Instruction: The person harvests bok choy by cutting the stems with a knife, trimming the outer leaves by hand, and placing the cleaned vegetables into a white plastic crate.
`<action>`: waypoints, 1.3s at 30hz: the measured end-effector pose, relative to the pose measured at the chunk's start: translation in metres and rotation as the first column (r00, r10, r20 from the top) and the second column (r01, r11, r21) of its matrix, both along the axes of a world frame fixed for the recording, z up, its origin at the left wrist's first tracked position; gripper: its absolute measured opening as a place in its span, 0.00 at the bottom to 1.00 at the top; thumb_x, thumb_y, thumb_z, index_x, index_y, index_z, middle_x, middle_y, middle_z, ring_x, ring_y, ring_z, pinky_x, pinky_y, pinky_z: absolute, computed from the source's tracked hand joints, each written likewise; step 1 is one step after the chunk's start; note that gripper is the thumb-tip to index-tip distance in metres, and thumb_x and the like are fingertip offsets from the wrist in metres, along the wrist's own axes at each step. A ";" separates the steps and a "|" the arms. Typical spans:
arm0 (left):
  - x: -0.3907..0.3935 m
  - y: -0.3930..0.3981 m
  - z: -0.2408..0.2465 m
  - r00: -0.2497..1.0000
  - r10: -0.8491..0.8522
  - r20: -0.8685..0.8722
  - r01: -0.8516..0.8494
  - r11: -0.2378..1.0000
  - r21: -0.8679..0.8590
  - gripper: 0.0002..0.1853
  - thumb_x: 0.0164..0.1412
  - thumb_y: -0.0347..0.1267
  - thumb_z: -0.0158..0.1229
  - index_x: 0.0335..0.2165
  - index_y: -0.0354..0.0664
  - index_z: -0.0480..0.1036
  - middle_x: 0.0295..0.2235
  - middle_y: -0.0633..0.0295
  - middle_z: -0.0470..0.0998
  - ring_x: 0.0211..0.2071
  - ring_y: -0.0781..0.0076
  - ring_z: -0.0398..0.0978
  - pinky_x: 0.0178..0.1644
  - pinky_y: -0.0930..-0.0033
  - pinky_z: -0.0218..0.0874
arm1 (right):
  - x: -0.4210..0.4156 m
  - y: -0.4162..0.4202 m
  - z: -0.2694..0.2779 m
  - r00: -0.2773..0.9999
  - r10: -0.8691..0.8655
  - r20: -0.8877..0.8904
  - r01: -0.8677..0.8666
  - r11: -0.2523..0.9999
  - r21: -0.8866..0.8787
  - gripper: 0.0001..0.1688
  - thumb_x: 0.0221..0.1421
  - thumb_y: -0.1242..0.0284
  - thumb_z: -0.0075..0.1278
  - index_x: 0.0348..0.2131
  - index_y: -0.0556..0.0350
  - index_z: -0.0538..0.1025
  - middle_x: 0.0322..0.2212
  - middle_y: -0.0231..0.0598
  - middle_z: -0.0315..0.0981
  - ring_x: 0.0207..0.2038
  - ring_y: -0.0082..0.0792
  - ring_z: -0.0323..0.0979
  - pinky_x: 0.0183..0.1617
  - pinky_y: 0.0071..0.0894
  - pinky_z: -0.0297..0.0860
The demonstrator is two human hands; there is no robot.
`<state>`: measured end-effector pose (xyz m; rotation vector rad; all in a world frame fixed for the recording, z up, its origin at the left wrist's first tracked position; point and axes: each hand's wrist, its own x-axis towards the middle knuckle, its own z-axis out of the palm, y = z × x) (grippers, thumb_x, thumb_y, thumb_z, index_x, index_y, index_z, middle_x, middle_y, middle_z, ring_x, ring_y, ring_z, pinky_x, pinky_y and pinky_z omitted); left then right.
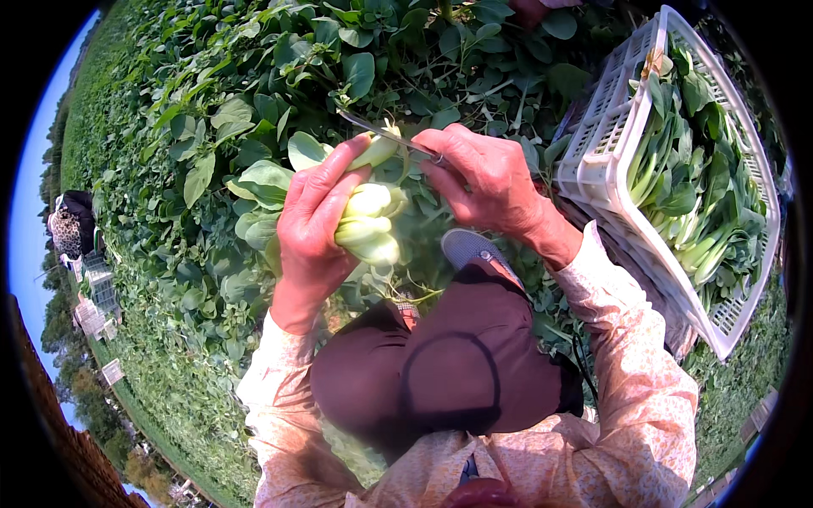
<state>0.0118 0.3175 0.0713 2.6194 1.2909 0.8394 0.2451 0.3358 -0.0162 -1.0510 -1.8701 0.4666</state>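
Observation:
Several heads of bok choy [368, 232] are bunched in my left hand [314, 219], their pale stem bases turned toward the right and their leaves trailing out to the left. One more slender head [379, 149] sits between thumb and forefinger at the top of that hand. In my right hand [486, 181] is a knife, its handle mostly hidden by my fingers. The thin knife blade [381, 132] points left and lies across the root end of the slender head, appearing to touch it.
At my right, a white plastic crate [610, 165] stands tilted, holding many cut bok choy [698, 190]. Leafy plants [254, 127] cover the ground ahead. My knees [438, 355] and a grey shoe [473, 251] are below my hands. Far left are another person [70, 225] and stacked crates [98, 286].

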 end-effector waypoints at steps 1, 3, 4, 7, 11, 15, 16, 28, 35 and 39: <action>-0.005 -0.002 0.001 1.000 0.003 -0.020 -0.003 1.000 0.002 0.26 0.41 0.30 0.71 0.43 0.33 0.77 0.51 0.54 0.77 0.45 0.57 0.77 0.49 0.63 0.68 | 0.000 -0.003 -0.008 0.999 0.019 -0.049 -0.025 0.992 -0.121 0.12 0.52 0.75 0.57 0.38 0.56 0.75 0.25 0.38 0.74 0.24 0.42 0.75 0.27 0.34 0.70; -0.013 -0.005 0.000 0.995 0.050 0.087 -0.047 0.998 -0.030 0.25 0.43 0.28 0.69 0.43 0.32 0.77 0.52 0.54 0.76 0.47 0.58 0.76 0.52 0.64 0.67 | 0.003 -0.007 -0.018 0.969 -0.113 0.220 0.230 0.732 -0.641 0.12 0.54 0.75 0.55 0.41 0.58 0.76 0.21 0.41 0.74 0.23 0.43 0.75 0.28 0.33 0.70; -0.014 -0.006 -0.002 0.990 0.067 0.122 -0.060 0.996 -0.067 0.24 0.43 0.28 0.69 0.43 0.32 0.77 0.53 0.54 0.76 0.47 0.58 0.75 0.52 0.64 0.67 | 0.001 -0.010 -0.020 0.976 -0.213 0.051 0.199 0.763 -0.615 0.15 0.56 0.71 0.56 0.44 0.57 0.77 0.17 0.38 0.73 0.21 0.31 0.73 0.27 0.29 0.69; -0.014 -0.008 -0.006 0.951 0.090 0.294 -0.033 0.981 -0.192 0.22 0.44 0.25 0.67 0.43 0.35 0.77 0.55 0.53 0.74 0.49 0.59 0.75 0.54 0.64 0.67 | -0.008 -0.008 -0.006 0.939 -0.147 -0.312 -0.108 0.733 -0.671 0.20 0.57 0.66 0.59 0.47 0.56 0.77 0.23 0.33 0.77 0.22 0.20 0.70 0.27 0.25 0.68; -0.009 -0.009 -0.001 0.877 0.216 0.429 0.048 0.850 -0.525 0.34 0.40 0.18 0.66 0.51 0.36 0.74 0.59 0.56 0.69 0.54 0.65 0.73 0.58 0.64 0.65 | -0.030 0.008 0.042 0.751 -0.011 -0.660 -0.463 0.704 -0.539 0.30 0.52 0.60 0.65 0.49 0.59 0.75 0.28 0.28 0.76 0.23 0.15 0.68 0.26 0.19 0.66; -0.006 -0.006 0.015 0.586 0.441 0.680 0.400 0.572 -0.716 0.34 0.43 0.21 0.66 0.53 0.37 0.71 0.54 0.60 0.74 0.51 0.73 0.73 0.56 0.69 0.64 | -0.030 0.009 0.072 0.765 -0.081 -0.638 -0.438 0.662 -0.609 0.30 0.50 0.60 0.67 0.47 0.59 0.76 0.28 0.31 0.77 0.23 0.16 0.68 0.26 0.20 0.66; -0.003 -0.004 0.018 0.537 0.466 0.703 0.455 0.542 -0.707 0.38 0.46 0.20 0.67 0.58 0.37 0.67 0.52 0.62 0.74 0.51 0.74 0.72 0.57 0.69 0.62 | -0.029 0.009 0.073 0.754 -0.102 -0.649 -0.416 0.690 -0.592 0.29 0.50 0.61 0.67 0.46 0.59 0.76 0.27 0.32 0.77 0.24 0.16 0.68 0.27 0.20 0.66; 0.057 0.034 0.042 0.506 0.553 0.661 0.435 0.498 -0.750 0.36 0.53 0.22 0.62 0.61 0.36 0.60 0.53 0.55 0.70 0.53 0.64 0.71 0.60 0.63 0.62 | -0.004 0.018 0.098 0.811 -0.183 -0.556 0.110 0.981 -0.162 0.18 0.51 0.65 0.58 0.35 0.63 0.76 0.32 0.50 0.74 0.32 0.48 0.74 0.38 0.43 0.71; 0.108 0.050 0.031 0.319 0.625 0.712 0.648 0.405 -0.645 0.27 0.61 0.32 0.59 0.57 0.35 0.66 0.52 0.55 0.73 0.53 0.65 0.72 0.60 0.63 0.62 | 0.025 -0.014 0.101 0.896 -0.340 -0.284 0.289 0.934 -0.208 0.57 0.43 0.46 0.66 0.57 0.72 0.63 0.42 0.60 0.74 0.40 0.55 0.77 0.45 0.46 0.73; 0.113 0.037 0.024 0.207 0.654 0.727 0.761 0.359 -0.540 0.30 0.64 0.40 0.54 0.59 0.35 0.63 0.56 0.54 0.70 0.57 0.61 0.67 0.65 0.58 0.55 | 0.026 -0.030 0.095 0.896 -0.368 -0.249 0.276 0.900 -0.336 0.61 0.37 0.53 0.69 0.60 0.69 0.59 0.44 0.63 0.74 0.43 0.59 0.76 0.47 0.47 0.73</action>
